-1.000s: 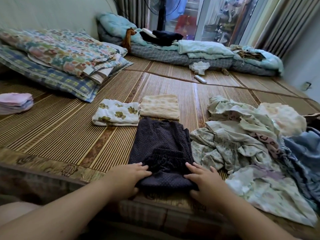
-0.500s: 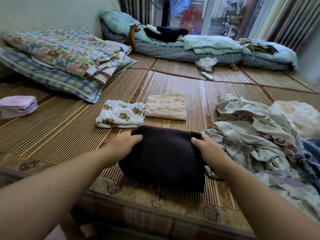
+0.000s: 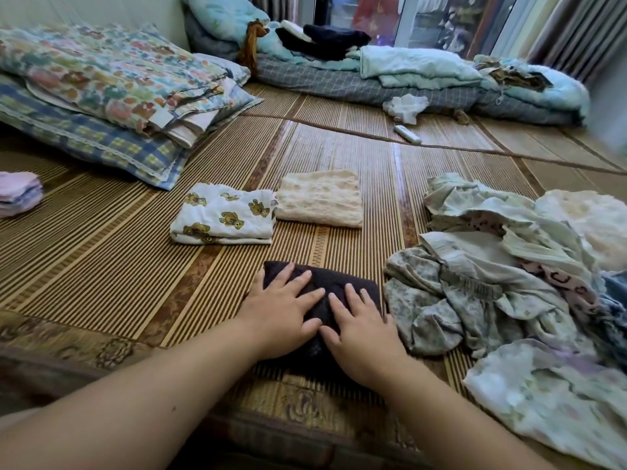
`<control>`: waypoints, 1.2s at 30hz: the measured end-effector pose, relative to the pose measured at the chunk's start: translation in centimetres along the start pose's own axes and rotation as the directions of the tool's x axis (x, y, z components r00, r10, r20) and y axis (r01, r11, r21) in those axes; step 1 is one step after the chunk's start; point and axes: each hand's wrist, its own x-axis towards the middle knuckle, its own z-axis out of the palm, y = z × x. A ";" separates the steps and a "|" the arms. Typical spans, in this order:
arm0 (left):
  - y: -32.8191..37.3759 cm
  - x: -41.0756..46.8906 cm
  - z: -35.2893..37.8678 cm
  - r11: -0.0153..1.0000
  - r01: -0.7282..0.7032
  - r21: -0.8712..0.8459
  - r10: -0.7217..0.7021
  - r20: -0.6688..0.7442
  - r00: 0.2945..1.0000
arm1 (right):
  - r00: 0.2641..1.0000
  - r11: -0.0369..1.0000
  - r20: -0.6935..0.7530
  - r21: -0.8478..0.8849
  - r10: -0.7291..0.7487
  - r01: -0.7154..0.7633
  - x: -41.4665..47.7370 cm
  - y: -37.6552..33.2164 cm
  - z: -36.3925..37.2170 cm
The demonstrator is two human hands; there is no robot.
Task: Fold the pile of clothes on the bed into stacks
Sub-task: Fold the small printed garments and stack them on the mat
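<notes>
Cloth: the dark cloth is folded into a small, thick bundle. It lies on the striped mat, near the front edge of the bed, under both hands.
Left hand: the left hand lies flat on the left part of the dark cloth. Its fingers are straight and spread, pressing down and not gripping.
Right hand: the right hand lies flat on the right part, fingers straight too. The two thumbs almost meet.
Change: half a second ago each hand held one side of the dark cloth, and it was bigger and puffy. Now it is smaller and flatter, and the hands are on top. One second ago it lay long, reaching up to the cream cloth.
Folded ones: the bear cloth and the cream cloth lie side by side, touching, behind the dark cloth and apart from it. They have not moved.
Pile: the messy pile of clothes sits just to the right of the dark cloth.
Far left: a pink stack is at the left edge.
Back left: a flower quilt lies folded.
</notes>
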 end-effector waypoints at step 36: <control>-8.6 15.0 -11.8 0.311 0.073 -0.948 -0.466 -0.086 0.880 | 0.865 0.595 -0.309 0.804 0.395 0.015 18.2 4.2 -15.4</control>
